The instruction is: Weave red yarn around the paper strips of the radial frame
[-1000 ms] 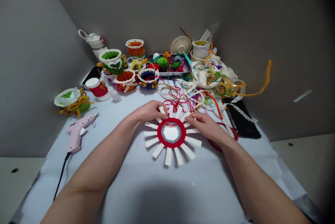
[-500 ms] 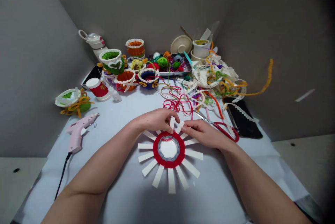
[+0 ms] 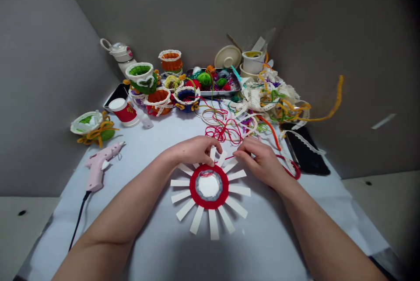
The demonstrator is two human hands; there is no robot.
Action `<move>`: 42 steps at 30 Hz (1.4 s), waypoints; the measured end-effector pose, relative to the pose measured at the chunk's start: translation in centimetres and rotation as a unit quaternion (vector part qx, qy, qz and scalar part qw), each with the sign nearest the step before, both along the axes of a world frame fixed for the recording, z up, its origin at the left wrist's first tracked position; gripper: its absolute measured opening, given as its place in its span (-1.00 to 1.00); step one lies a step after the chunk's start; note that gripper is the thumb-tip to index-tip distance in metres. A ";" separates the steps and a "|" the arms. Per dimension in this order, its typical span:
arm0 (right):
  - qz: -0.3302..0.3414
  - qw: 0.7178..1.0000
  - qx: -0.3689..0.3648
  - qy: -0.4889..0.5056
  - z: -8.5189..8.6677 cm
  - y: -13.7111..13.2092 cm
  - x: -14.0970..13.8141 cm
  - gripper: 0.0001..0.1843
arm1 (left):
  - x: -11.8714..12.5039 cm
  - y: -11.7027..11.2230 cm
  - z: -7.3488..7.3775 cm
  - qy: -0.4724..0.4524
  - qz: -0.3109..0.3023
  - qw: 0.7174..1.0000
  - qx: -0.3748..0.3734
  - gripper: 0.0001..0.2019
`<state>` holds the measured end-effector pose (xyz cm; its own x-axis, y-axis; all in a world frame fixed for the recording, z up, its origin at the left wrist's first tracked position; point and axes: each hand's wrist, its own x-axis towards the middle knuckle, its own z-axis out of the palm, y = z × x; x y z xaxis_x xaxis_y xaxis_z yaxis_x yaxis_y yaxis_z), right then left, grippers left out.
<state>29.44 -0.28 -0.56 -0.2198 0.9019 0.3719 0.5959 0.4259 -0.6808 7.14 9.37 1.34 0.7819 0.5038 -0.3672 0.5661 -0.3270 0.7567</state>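
A paper cup cut into white strips, splayed like a sun, has red yarn woven round its base as a ring (image 3: 193,189). My left hand (image 3: 203,147) pinches its far edge, thumb on the red ring and fingers behind the upper strips. Just right of the strips, my right hand (image 3: 257,158) is closed with thumb and forefinger on a strand of red yarn (image 3: 229,158) that runs taut to the ring. Beyond both hands lies a loose tangle of the same red yarn (image 3: 219,131). Red-handled scissors (image 3: 293,170) are partly covered by my right hand.
To the left lie a pink glue gun (image 3: 100,165) with its cord and a red-and-white paper cup (image 3: 124,112). Several yarn-woven baskets (image 3: 158,99) and a tray of yarn balls (image 3: 215,93) stand at the back. Lace and yarn (image 3: 278,101) heap beside a black phone (image 3: 306,149) at right.
My right hand has left the strips and moved right, drawing the red yarn out straight. The woven cup has shifted slightly left; my left hand keeps its hold.
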 end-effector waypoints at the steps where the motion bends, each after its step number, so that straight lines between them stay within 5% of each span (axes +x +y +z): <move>1: 0.008 1.000 0.002 0.011 0.2 -0.1 -0.1 -0.67 | 0.0 0.0 0.0 -0.002 0.002 1.000 -0.001 -0.59; 7: 0.008 0.997 -0.071 -0.009 0.8 0.0 0.4 -0.55 | -0.7 0.8 0.3 -0.031 0.046 0.998 -0.018 -0.68; 14: 0.031 0.976 -0.213 -0.012 0.0 0.4 0.5 -0.48 | -0.5 1.1 0.7 -0.069 0.184 0.979 -0.051 -0.85; 20: 0.016 0.959 -0.283 0.010 -0.6 0.2 0.1 -0.50 | -1.1 1.2 1.0 -0.051 0.135 0.988 -0.063 -0.83; 26: 0.100 0.960 -0.261 0.006 -0.2 -0.2 -0.4 -0.51 | -1.9 1.1 1.4 -0.066 0.033 0.985 -0.156 -0.57; 31: 0.129 0.960 -0.250 -0.013 0.2 -0.4 -0.9 -0.53 | -1.1 0.1 1.9 -0.049 -0.006 0.994 -0.099 -0.41; 35: 0.127 0.961 -0.243 -0.022 0.3 -0.4 -0.9 -0.53 | -1.2 -0.2 2.7 -0.047 -0.053 0.989 -0.128 -0.31; 42: 0.122 0.954 -0.273 -0.011 0.0 -0.3 -0.5 -0.54 | 0.1 -0.6 1.2 -0.017 0.007 0.999 -0.027 -0.39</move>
